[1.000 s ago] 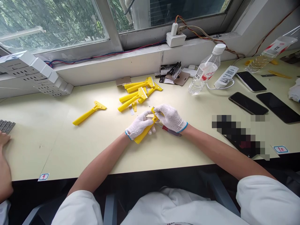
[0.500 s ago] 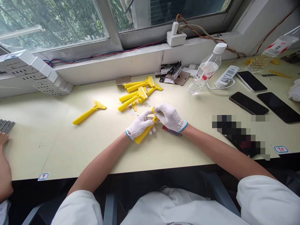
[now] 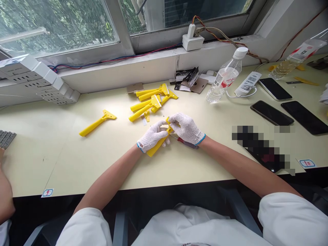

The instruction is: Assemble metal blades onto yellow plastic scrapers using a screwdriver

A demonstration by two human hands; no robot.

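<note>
A yellow scraper [image 3: 156, 147] is held between my two gloved hands over the table. My left hand [image 3: 153, 136] is closed around its handle, in a white knit glove with a blue cuff. At the scraper's head, the fingers of my right hand [image 3: 185, 127] are pinched, partly covering it. Under my right hand lies a screwdriver [image 3: 188, 143] with a red and grey handle. Beyond my hands sits a pile of yellow scrapers [image 3: 145, 108], several with blades. A single yellow scraper [image 3: 97, 123] lies apart on the left.
Small loose parts [image 3: 146, 117] lie near the pile. A water bottle [image 3: 222, 77] stands behind on the right, with a power strip [image 3: 248, 83] and phones [image 3: 272, 112] beyond. White boxes [image 3: 41, 80] are stacked at left. Another person's arm [image 3: 5, 191] rests at the left edge.
My hands and the scraper stay almost in place. The other person's hand at the left edge has drawn slightly back from the grey object.
</note>
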